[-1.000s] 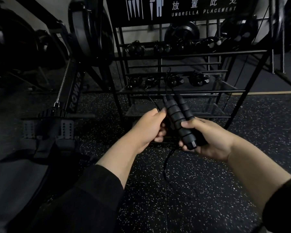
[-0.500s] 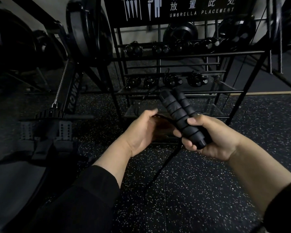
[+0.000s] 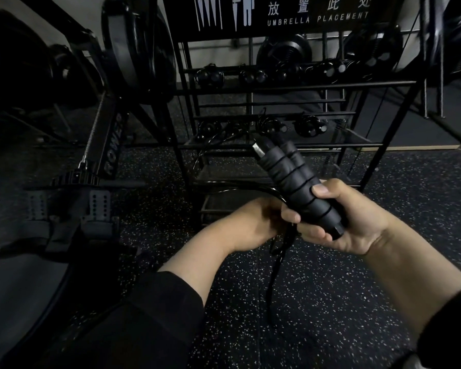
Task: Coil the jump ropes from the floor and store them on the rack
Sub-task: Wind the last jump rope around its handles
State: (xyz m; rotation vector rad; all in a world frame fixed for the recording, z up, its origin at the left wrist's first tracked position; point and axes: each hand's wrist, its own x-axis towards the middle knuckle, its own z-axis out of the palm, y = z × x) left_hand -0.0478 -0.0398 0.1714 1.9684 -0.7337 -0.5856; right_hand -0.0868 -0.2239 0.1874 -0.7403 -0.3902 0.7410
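My right hand (image 3: 351,222) grips two black ribbed jump rope handles (image 3: 293,179) held side by side, pointing up and to the left. The thin black cord (image 3: 274,265) arcs from the handles over to my left hand (image 3: 253,222), which curls around it just left of the handles, then hangs down toward the floor. Straight ahead stands the black wire rack (image 3: 290,86), with several coiled ropes (image 3: 309,126) lying on its shelves.
A rowing machine (image 3: 107,155) with foot plates stands at the left. Weight plates (image 3: 139,46) lean behind it and more hang at the upper right. Speckled black rubber floor (image 3: 317,315) spreads below my arms. A sign reading "umbrella placement" tops the rack.
My left hand has dropped lower and moved right against the handles, pulling the cord with it. The handles have tilted a little further over in my right hand.
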